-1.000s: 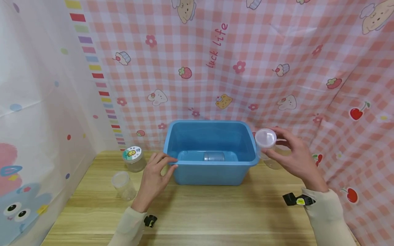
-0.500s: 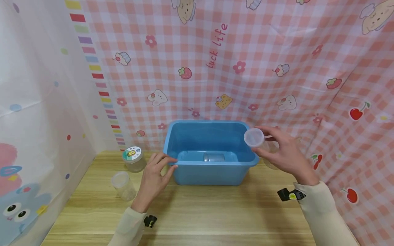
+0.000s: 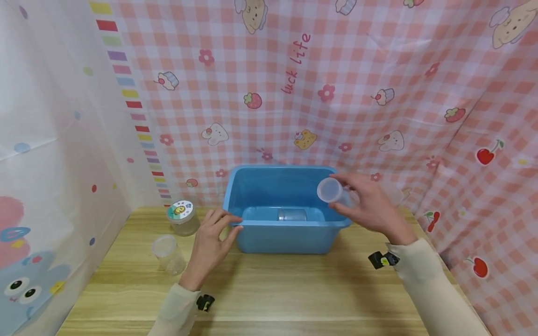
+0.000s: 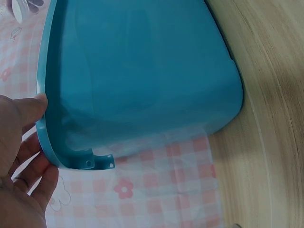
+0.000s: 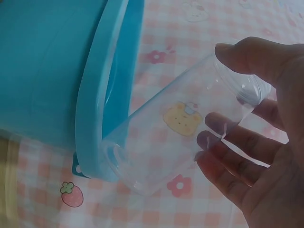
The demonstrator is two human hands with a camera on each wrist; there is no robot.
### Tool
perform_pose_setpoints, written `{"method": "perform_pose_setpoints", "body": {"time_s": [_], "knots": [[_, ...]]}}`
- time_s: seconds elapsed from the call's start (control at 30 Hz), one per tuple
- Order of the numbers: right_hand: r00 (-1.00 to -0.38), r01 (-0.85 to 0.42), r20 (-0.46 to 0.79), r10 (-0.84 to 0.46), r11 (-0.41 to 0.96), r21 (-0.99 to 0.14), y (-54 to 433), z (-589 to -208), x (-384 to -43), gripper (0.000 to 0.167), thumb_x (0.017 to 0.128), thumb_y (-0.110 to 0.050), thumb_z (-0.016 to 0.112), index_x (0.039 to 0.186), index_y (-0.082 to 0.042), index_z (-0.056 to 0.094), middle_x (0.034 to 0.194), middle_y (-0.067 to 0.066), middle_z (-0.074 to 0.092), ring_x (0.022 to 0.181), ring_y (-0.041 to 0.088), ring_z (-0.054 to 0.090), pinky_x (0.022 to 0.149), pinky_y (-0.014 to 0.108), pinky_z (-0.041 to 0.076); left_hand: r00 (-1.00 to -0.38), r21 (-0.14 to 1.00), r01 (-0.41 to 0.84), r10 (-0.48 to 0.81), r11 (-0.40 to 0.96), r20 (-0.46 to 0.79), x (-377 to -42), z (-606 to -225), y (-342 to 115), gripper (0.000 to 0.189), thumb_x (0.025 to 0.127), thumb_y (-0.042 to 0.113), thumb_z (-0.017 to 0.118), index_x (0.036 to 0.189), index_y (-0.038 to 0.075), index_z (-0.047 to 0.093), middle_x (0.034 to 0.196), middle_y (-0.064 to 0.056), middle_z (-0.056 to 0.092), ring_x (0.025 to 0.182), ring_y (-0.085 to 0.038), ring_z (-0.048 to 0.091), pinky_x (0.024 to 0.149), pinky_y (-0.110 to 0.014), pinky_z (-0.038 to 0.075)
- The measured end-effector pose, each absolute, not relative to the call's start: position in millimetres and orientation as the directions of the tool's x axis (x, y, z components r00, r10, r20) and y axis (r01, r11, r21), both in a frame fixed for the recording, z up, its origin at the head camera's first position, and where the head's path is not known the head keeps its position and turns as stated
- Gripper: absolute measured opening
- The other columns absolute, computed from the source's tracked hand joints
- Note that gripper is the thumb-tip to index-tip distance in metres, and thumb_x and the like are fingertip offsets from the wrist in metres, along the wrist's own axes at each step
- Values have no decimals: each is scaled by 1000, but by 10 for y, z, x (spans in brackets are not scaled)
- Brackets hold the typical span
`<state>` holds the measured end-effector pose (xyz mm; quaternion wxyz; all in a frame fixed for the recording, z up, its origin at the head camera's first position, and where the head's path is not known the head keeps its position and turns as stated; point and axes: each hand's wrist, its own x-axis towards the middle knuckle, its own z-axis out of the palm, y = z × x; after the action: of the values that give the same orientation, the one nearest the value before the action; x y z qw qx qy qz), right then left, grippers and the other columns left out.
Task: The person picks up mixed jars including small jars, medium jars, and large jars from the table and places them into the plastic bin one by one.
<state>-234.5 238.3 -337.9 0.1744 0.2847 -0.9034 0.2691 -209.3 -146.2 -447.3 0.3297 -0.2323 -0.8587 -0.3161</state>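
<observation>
A blue plastic tub (image 3: 283, 238) stands on the wooden table, a clear jar (image 3: 292, 214) lying on its side inside. At the tub's left front corner my left hand (image 3: 212, 242) pinches the rim; in the left wrist view the thumb (image 4: 33, 108) presses one side and the fingers curl against the other. My right hand (image 3: 371, 203) grips a clear plastic jar (image 5: 156, 128) with a whitish lid (image 3: 329, 190). That jar is tilted over the tub's right end. The right wrist view shows its see-through body, with the thumb and fingers round the lid end.
Left of the tub, a squat jar (image 3: 183, 218) with a green and white printed lid stands on the table (image 3: 273, 289). A clear jar (image 3: 169, 254) with a pale lid is in front of it. A checked cloth (image 3: 277, 116) hangs behind.
My right hand has moved left with the clear jar, from beside the tub's right edge to above its right end. My left hand stays on the rim.
</observation>
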Motion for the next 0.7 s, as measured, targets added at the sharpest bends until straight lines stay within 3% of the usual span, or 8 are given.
{"method": "perform_pose_setpoints", "body": {"time_s": [0.3,0.5,0.7], "knots": [[-829,-544,344,-440,775,-320,2239,-3354,-2391,63,88,-32,82,144,-18,58,145,12,59,133,35,54,102,61,51,-656,375,619,191,690,730,-2095,-4486,-1459,16,87,15,83,102,14,78,98,2,67,95,-18,56,79,-35,50],[-856,-509,276,-438,808,-295,2160,-3351,-2441,64,89,-35,81,146,-20,56,145,13,58,132,37,55,101,61,52,-659,380,617,188,689,728,-2101,-4495,-1460,16,87,16,83,102,14,78,99,2,68,96,-18,57,79,-35,50],[-856,-512,235,-461,822,-250,2097,-3368,-2468,63,88,-36,81,145,-22,57,139,13,61,118,32,61,88,52,60,-659,381,618,189,687,728,-2098,-4495,-1457,16,86,15,84,102,15,78,98,2,67,95,-18,56,79,-35,50]]}}
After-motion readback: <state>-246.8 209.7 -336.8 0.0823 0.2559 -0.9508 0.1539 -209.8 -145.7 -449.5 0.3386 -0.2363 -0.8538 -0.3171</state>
